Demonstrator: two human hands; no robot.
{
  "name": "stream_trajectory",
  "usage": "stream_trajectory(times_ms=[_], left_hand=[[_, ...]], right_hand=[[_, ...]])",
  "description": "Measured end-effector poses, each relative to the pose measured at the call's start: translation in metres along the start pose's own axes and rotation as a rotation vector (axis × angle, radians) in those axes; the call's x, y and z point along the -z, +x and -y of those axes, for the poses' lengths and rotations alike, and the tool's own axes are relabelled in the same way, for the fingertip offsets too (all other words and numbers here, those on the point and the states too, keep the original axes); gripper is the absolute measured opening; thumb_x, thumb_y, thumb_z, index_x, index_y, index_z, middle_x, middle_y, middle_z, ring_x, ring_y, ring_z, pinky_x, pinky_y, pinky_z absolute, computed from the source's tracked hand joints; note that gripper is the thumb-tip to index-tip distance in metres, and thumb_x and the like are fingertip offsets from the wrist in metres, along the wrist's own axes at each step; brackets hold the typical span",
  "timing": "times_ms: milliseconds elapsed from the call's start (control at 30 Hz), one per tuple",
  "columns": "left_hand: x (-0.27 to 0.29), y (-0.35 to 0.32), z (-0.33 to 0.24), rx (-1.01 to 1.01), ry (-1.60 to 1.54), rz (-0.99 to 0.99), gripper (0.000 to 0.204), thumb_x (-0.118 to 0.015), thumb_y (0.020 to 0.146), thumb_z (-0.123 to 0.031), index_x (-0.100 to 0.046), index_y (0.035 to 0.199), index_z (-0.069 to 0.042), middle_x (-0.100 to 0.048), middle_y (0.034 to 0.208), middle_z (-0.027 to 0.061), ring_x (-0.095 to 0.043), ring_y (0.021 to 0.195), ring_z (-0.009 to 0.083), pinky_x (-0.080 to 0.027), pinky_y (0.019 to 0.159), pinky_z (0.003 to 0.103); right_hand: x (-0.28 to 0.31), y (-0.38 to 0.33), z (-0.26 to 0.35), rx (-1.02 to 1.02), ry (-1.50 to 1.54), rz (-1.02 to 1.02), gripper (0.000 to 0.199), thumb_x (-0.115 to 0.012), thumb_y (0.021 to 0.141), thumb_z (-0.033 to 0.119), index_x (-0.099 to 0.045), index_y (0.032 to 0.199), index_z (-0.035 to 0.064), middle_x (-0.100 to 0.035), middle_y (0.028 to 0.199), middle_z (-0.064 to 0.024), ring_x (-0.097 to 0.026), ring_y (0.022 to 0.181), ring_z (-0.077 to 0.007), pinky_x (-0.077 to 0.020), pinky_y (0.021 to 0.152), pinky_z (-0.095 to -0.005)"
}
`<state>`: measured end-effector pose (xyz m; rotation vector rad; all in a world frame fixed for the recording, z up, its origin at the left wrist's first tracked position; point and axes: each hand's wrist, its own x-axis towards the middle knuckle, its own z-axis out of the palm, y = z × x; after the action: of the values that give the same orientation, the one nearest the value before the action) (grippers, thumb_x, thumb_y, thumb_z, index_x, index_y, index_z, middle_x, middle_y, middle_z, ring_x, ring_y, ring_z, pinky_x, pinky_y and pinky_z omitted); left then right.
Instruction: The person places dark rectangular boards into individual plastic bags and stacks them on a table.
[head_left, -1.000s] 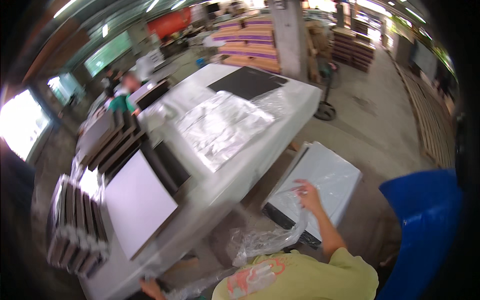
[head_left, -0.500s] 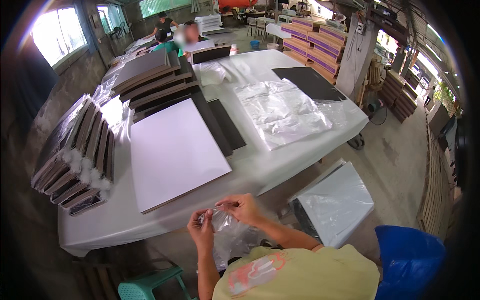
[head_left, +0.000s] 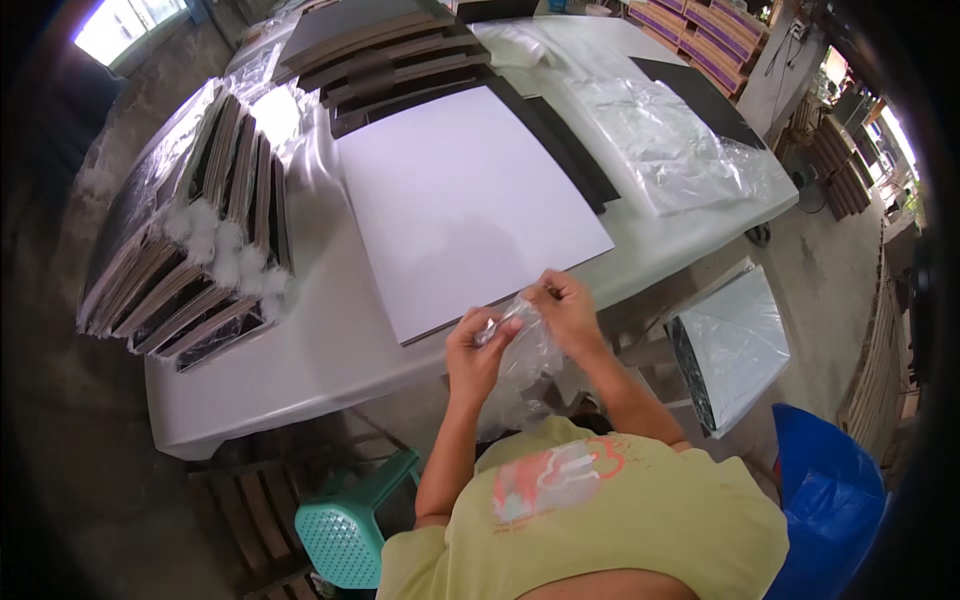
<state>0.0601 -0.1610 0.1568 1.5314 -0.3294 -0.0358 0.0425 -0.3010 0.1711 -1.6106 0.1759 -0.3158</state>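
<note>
Between my hands hangs a clear plastic bag (head_left: 532, 350), thin and crumpled, its lower part dropping below the table edge. My left hand (head_left: 478, 345) pinches one side of its upper edge between thumb and fingers. The other side of that edge is gripped by my right hand (head_left: 566, 312), close beside the left. Just beyond both hands lies a large white-faced board (head_left: 460, 210), flat on the table with its near edge by my fingers. The bag overlaps the board's near edge in the view.
A stack of dark boards (head_left: 370, 60) stands behind the white board. Plastic-wrapped boards (head_left: 190, 250) are piled left. Clear plastic sheets (head_left: 670, 140) lie right on the covered table (head_left: 300, 370). A wrapped white package (head_left: 735, 345), blue plastic (head_left: 825, 510) and green stool (head_left: 345, 540) stand nearby.
My view has tipped down and nearer the table. Both hands keep hold of the plastic bag and now appear closer to the white board's near edge.
</note>
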Motion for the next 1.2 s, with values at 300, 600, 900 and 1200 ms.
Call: stream_trajectory(times_ms=[300,600,900,1200], left_hand=[[0.005,0.012,-0.029,0.234,-0.144,-0.024,0.023,-0.065,0.076,-0.022,-0.061,0.077,0.000,-0.051,0.060,-0.0028,-0.042,0.056,0.0048,-0.036,0.052,0.019],[-0.006,0.010,-0.030,0.149,0.108,-0.093,0.030,-0.060,0.080,-0.029,-0.057,0.067,-0.002,-0.044,0.051,-0.0045,-0.036,0.048,0.0033,-0.029,0.044,0.019],[-0.022,0.011,-0.029,-0.053,0.003,-0.107,0.014,-0.070,0.067,-0.009,-0.060,0.075,-0.001,-0.056,0.058,0.0002,-0.045,0.056,0.0029,-0.038,0.051,0.017],[0.040,-0.006,0.012,0.146,0.386,0.377,0.024,-0.065,0.074,-0.024,-0.061,0.079,-0.001,-0.051,0.058,0.0053,-0.042,0.054,0.0089,-0.037,0.051,0.026]], right_hand=[[0.004,0.007,0.041,-0.148,0.303,0.078,0.029,-0.061,0.075,0.005,-0.052,0.103,0.0041,-0.063,0.085,-0.0088,-0.044,0.045,-0.0032,-0.0358,0.041,-0.0166],[0.013,0.012,0.032,-0.001,0.214,-0.022,0.014,-0.065,0.074,0.010,-0.059,0.084,0.0019,-0.062,0.066,-0.0055,-0.042,0.038,-0.0020,-0.0297,0.031,-0.0167],[0.012,0.016,0.050,-0.005,0.439,0.063,0.011,-0.062,0.076,0.008,-0.058,0.084,0.0020,-0.059,0.064,-0.0030,-0.046,0.046,-0.0022,-0.0325,0.038,-0.0150],[0.131,0.054,0.056,0.289,0.048,-0.521,0.021,-0.064,0.074,0.013,-0.057,0.093,0.0059,-0.059,0.069,0.0016,-0.028,0.041,0.0020,-0.0184,0.035,-0.0162]])
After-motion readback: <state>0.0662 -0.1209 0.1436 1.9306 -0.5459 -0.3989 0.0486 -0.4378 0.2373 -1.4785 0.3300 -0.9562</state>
